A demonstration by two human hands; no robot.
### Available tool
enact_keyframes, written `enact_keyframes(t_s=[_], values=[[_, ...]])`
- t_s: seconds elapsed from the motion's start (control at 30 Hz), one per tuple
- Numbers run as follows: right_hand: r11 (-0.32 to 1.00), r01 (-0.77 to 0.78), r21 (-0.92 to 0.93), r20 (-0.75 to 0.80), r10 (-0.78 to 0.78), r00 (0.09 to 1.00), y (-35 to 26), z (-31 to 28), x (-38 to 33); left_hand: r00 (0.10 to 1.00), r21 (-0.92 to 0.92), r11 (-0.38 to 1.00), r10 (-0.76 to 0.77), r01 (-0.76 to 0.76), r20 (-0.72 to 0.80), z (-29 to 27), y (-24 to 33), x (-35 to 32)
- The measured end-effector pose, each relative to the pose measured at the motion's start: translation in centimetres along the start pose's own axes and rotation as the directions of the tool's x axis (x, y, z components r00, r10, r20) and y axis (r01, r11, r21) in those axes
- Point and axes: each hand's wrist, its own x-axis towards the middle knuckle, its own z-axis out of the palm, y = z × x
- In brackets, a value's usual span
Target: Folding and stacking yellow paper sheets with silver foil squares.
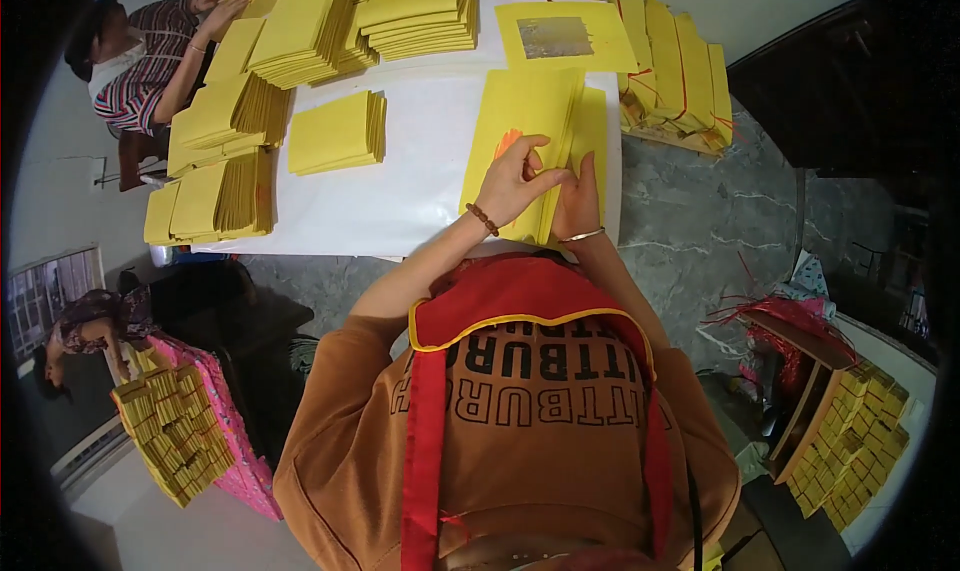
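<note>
A stack of yellow paper sheets (520, 101) lies in front of me on the white-covered table, with its right side raised in a fold. My left hand (512, 179), wearing a brown beaded bracelet, rests on the folded part. Its fingers are loosely bent, and the thumb points right, apart from them. Beneath its fingers shows an orange patch (508, 142) on the paper. My right hand (577, 196), with a pale bangle, lies along the right side of the fold with its fingers stretched out. The left thumb tip is close to it. Part of the right hand is hidden behind the paper.
A small yellow folded stack (338, 133) lies on the white table (400, 196), left of my hands. Taller yellow piles (300, 33) fill its far left. Beyond my hands is a yellow sheet with a silvery rectangle (555, 37). Tied bundles (680, 71) stand right. A co-worker (150, 56) handles paper far left.
</note>
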Motion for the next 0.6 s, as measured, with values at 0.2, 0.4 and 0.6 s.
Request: enact_keyframes(t_s=[0.2,0.4,0.6], values=[[0.998,-0.062,0.001,-0.049,0.062,0.997,-0.3,0.8,-0.3,1.0,-0.164,0.986,-0.014,0.018,0.025,-0.1,-0.2,-0.1],[0.999,-0.006,0.041,0.062,0.004,0.998,0.4,-2.3,1.6,0.999,-0.068,0.998,-0.009,0.007,-0.04,-0.2,1.1,0.7],[0.996,-0.041,0.081,-0.016,0.043,0.999,0.4,-2.2,1.6,0.961,0.238,0.932,0.273,-0.275,0.044,-1.0,0.7,1.0]])
